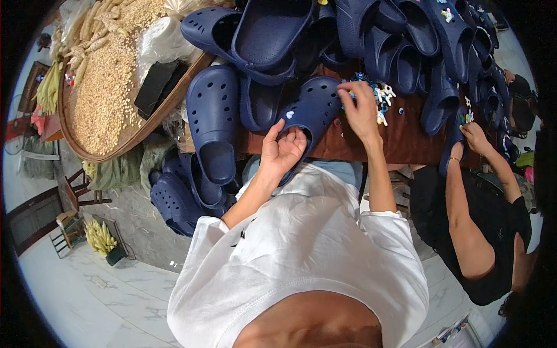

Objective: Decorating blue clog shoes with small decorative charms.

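Observation:
My left hand (282,149) grips the heel end of a navy blue clog (313,110) that lies on the brown table (406,142), its perforated top carrying a small white charm. My right hand (361,110) rests just right of the clog, fingers pinched at a heap of small colourful shoe charms (384,98); whether a charm sits between the fingertips is unclear. Another navy clog (213,122) lies to the left, sole opening up.
Many navy clogs (360,35) are piled across the far side of the table, more on the floor at left (180,200). A round woven tray (110,81) holds grain and corn cobs. A person in black (487,232) works at the right, a hand (474,136) on a clog.

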A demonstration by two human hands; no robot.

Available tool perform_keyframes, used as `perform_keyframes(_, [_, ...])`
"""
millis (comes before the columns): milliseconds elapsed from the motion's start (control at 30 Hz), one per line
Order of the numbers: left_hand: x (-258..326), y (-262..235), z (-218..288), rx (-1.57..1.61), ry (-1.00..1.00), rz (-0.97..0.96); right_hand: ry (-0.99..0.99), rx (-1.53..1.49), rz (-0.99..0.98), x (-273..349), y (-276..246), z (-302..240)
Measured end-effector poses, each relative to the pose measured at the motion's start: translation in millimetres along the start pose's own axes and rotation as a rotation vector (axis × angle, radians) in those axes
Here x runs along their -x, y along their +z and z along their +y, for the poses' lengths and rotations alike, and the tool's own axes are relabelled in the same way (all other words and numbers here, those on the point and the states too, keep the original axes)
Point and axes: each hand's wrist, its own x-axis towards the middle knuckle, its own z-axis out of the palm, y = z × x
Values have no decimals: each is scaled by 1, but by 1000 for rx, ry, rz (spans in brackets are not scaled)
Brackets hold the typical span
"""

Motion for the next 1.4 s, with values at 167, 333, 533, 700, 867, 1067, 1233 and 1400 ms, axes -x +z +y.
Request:
perform_keyframes(167, [-1, 0, 1, -22, 11, -44, -170, -305, -498, -11, 25, -38])
perform_keyframes(333, [-2, -9, 5, -30, -2, -55, -197, -217, -758, -20, 30, -40])
perform_keyframes(533, [-4, -11, 1, -50, 21, -45, -186, -229, -845, -27, 30, -38])
perform_keyframes(700, [-3, -8, -3, -54, 50, -8, -212, -287, -827, -27, 31, -34])
perform_keyframes(867, [-3, -5, -3, -95, 70, 3, -208, -258, -846, -23, 36, -36])
perform_keyframes(1067, [-9, -15, 3, -83, 74, -22, -232, -269, -860, -28, 39, -36])
perform_keyframes(1233, [-7, -8, 3, -43, 68, -20, -79, -542, -711, -24, 40, -35])
perform_keyframes(1400, [-4, -5, -1, -70, 84, -13, 55, -538, -382, -4, 25, -39])
